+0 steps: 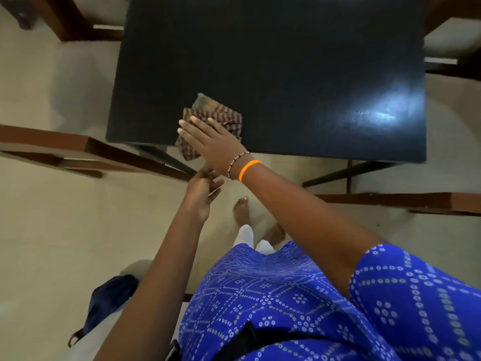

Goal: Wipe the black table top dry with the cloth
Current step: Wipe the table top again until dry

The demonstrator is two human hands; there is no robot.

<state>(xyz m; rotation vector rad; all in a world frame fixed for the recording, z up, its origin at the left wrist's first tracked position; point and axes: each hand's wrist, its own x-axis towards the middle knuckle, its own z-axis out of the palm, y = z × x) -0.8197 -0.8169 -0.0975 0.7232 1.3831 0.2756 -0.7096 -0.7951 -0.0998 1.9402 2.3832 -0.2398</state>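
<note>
The black table top (286, 61) fills the upper middle of the head view. A folded brown checked cloth (216, 112) lies at its near edge, left of the middle, with one corner hanging over the edge. My right hand (208, 142) lies flat on the cloth, fingers spread and pointing left, pressing it to the table. An orange band and a bead bracelet sit on that wrist. My left hand (201, 192) is cupped just below the table's near edge, under the hanging cloth corner, fingers apart and holding nothing that I can see.
Brown wooden chairs stand around the table: one at the left (65, 152), one at the right (416, 201), others at the far corners. A dark blue bag (109, 300) lies on the beige floor at lower left. A bright glare (377, 113) shines on the table's right side.
</note>
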